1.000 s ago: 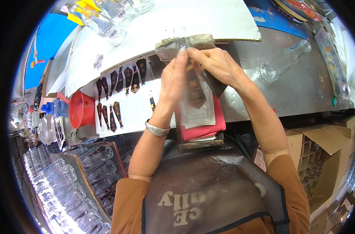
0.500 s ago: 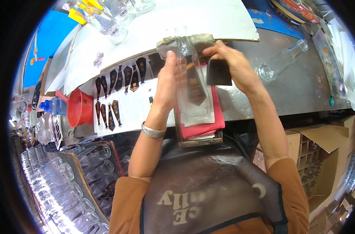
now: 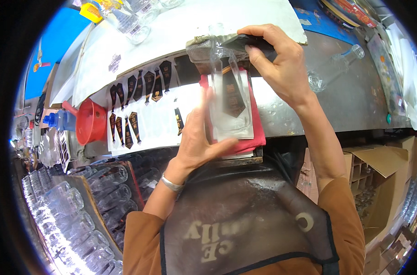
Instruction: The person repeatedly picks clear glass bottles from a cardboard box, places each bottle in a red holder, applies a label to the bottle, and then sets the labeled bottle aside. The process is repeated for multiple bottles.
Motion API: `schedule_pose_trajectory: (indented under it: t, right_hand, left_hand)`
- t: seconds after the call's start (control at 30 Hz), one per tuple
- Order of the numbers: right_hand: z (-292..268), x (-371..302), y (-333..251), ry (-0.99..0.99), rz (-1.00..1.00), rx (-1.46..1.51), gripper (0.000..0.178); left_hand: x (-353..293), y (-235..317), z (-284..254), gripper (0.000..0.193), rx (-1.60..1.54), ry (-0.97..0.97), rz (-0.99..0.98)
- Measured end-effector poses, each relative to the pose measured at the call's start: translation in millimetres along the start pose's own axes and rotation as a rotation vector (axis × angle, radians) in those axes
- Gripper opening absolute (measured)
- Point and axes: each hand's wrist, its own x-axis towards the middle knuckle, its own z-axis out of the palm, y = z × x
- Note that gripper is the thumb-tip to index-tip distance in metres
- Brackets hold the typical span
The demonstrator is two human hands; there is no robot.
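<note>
A clear glass bottle (image 3: 219,54) lies with its neck pointing away from me, propped on a rolled grey cloth (image 3: 197,51). A black tie-shaped decal (image 3: 233,94) with gold marks lies on its body. My right hand (image 3: 281,64) grips a flat black scraper (image 3: 245,43) between thumb and fingers, over the bottle's neck and shoulder. My left hand (image 3: 197,142) is beside the bottle's lower left side, fingers and thumb spread, holding nothing. Whether it touches the glass I cannot tell. Beneath the bottle are white sheets and a red cloth (image 3: 259,135).
Several black decals (image 3: 149,85) lie on white backing to the left, near a red scoop (image 3: 90,123). Another clear bottle (image 3: 336,66) lies on the metal table at right. Bottles fill racks (image 3: 64,199) at lower left; an open carton (image 3: 378,183) stands at lower right.
My right hand has raised the scraper from beside the bottle to over its neck. My left hand has dropped from the bottle's upper side toward its base, its thumb now spread.
</note>
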Motion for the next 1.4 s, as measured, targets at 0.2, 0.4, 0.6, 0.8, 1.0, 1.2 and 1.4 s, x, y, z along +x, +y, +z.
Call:
schedule_pose_trajectory:
  t: [0.2, 0.4, 0.6, 0.8, 1.0, 1.2, 1.4]
  right_hand:
    - [3, -36, -50, -0.384, -0.322, -0.190, 0.027]
    - [9, 11, -8, -0.139, -0.142, -0.186, 0.017]
    - [7, -36, -46, -0.437, -0.266, -0.022, 0.025]
    - [1, 5, -4, -0.064, -0.155, -0.173, 0.025]
    - [-1, -47, -39, -0.412, -0.221, 0.089, 0.024]
    - [-8, -61, -15, -0.175, -0.197, 0.057, 0.025]
    - [-20, -78, -31, -0.277, 0.033, 0.163, 0.026]
  left_hand:
    - [3, 1, 15, 0.105, -0.005, 0.133, -0.010]
    - [5, 8, 11, 0.120, 0.049, 0.072, 0.013]
    - [3, 4, 12, 0.113, -0.013, 0.104, 0.034]
    - [0, -2, 9, 0.114, -0.069, 0.053, -0.019]
    - [2, -3, 2, 0.109, -0.159, 0.001, -0.075]
    - [2, -10, 3, 0.112, -0.268, -0.085, -0.124]
    - [-3, -18, 3, 0.109, -0.183, -0.013, -0.085]
